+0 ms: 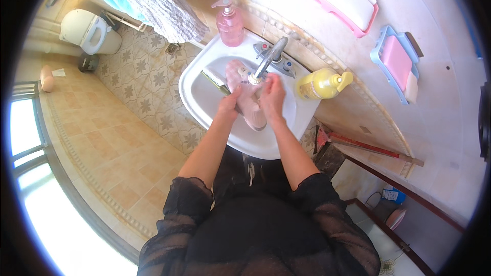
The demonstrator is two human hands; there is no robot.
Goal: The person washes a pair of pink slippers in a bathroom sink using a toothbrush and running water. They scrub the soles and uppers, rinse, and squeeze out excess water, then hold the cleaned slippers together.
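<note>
A pink fabric shoe or slipper (249, 103) lies lengthwise over the bowl of a white washbasin (191, 96), partly beneath the spout of a chrome faucet (274, 55). My left hand (230, 103) grips its left side, thumb on top. My right hand (272, 94) is at its right side, close to the spout, with bent fingers and some blur; whether it holds anything cannot be told. A green-edged brush with pale bristles (215, 80) rests in the basin beside my left hand, its near end hidden behind the hand and shoe.
A pink pump bottle (230, 27) stands on the basin's back left corner, a yellow pump bottle (318, 84) at its right. Soap trays, one pink (330, 7) and one blue (387, 65), are on the wall. A grey towel (165, 7) hangs left, near a toilet (90, 32).
</note>
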